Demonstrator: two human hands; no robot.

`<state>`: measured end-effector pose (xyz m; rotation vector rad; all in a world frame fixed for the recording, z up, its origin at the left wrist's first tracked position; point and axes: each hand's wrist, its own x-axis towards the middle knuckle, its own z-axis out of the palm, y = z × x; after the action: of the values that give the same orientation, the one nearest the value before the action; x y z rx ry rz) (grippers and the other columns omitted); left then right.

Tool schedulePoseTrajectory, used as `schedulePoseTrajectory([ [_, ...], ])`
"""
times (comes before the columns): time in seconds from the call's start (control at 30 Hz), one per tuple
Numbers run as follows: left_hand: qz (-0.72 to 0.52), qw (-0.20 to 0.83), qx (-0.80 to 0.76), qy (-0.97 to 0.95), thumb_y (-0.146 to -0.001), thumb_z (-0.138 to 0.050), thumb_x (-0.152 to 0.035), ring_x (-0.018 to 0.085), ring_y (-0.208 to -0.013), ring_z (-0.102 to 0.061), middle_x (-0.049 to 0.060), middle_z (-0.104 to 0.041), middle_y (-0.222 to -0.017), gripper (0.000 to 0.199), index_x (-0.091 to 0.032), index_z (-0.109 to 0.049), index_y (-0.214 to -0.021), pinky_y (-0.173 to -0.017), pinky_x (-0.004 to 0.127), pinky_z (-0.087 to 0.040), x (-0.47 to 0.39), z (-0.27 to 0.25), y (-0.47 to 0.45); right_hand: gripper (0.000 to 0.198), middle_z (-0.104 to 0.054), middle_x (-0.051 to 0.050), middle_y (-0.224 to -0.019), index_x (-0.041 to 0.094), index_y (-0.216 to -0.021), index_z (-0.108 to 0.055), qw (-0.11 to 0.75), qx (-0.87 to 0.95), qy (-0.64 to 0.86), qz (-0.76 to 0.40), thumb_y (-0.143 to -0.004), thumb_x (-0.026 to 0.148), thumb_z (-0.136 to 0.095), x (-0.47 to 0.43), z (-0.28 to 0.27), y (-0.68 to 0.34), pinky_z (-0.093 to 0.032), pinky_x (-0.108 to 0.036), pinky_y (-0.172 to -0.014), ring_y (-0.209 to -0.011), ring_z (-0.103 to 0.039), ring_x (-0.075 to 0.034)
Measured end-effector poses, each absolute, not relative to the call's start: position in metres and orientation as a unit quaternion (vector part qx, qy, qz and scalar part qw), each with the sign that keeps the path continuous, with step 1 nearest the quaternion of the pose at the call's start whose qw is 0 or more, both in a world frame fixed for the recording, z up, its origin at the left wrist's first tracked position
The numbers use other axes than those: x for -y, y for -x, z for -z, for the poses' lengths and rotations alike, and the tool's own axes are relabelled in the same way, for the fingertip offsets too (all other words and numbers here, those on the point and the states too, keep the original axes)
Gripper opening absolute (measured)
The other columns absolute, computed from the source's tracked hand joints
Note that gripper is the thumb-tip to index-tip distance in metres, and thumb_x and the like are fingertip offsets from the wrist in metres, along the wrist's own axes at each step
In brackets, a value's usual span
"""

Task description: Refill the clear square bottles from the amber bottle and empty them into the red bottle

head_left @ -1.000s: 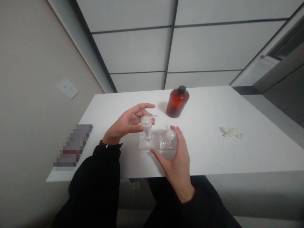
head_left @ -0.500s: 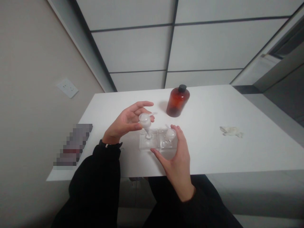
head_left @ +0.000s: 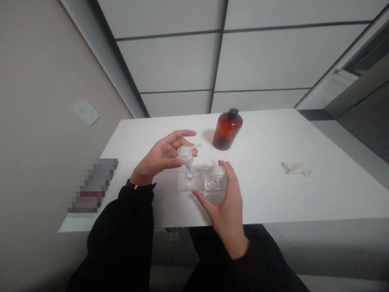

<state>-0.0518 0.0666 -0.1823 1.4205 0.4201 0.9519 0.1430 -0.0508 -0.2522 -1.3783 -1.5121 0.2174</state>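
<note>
A clear two-part dispenser bottle (head_left: 190, 185) stands on the white table in front of me, with two translucent pump heads. The left pump head (head_left: 185, 154) sits high on a narrow stem, its thin spout pointing right. Lower down is the right pump head (head_left: 218, 172). My left hand (head_left: 164, 156) is curled around the left pump head, thumb against its near side and fingers behind it, index finger stretched out. Around the right part of the bottle, my right hand (head_left: 227, 202) has its thumb at the front and its fingers at the far right side, gripping it.
An amber bottle (head_left: 226, 132) with a black cap stands behind the dispenser. A crumpled whitish tissue (head_left: 296, 168) lies on the right of the white table (head_left: 261, 190). On the left edge is a blurred flat object (head_left: 94, 186). A wall socket (head_left: 86, 112) is at left.
</note>
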Motion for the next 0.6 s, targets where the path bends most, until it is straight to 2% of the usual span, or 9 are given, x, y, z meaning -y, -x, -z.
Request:
schedulePoseTrajectory([
  [0.23,-0.427,0.637,-0.167,-0.620,-0.079,-0.095,-0.037,0.017,-0.107,-0.074,0.002,-0.079,-0.102,0.064,-0.028,-0.071,-0.137,-0.097,0.025,-0.057,-0.0676,0.1840,0.0524,0.082,-0.060,-0.021,-0.153,0.020,-0.159,-0.041,0.516,0.631,0.572,-0.091,-0.094,0.061,-0.071,0.0506,0.2531,-0.1426,-0.050,-0.063,-0.117,-0.148,-0.053,-0.038],
  [0.6,-0.433,0.629,-0.162,-0.625,-0.081,-0.093,-0.039,0.019,-0.110,-0.073,0.002,-0.079,-0.103,0.061,-0.030,-0.072,-0.138,-0.099,0.027,-0.057,-0.0693,0.1869,0.0545,0.082,-0.060,-0.021,-0.153,0.021,-0.159,-0.041,0.520,0.628,0.571,-0.091,-0.094,0.062,-0.071,0.0498,0.2528,-0.1423,-0.050,-0.064,-0.115,-0.148,-0.053,-0.038],
])
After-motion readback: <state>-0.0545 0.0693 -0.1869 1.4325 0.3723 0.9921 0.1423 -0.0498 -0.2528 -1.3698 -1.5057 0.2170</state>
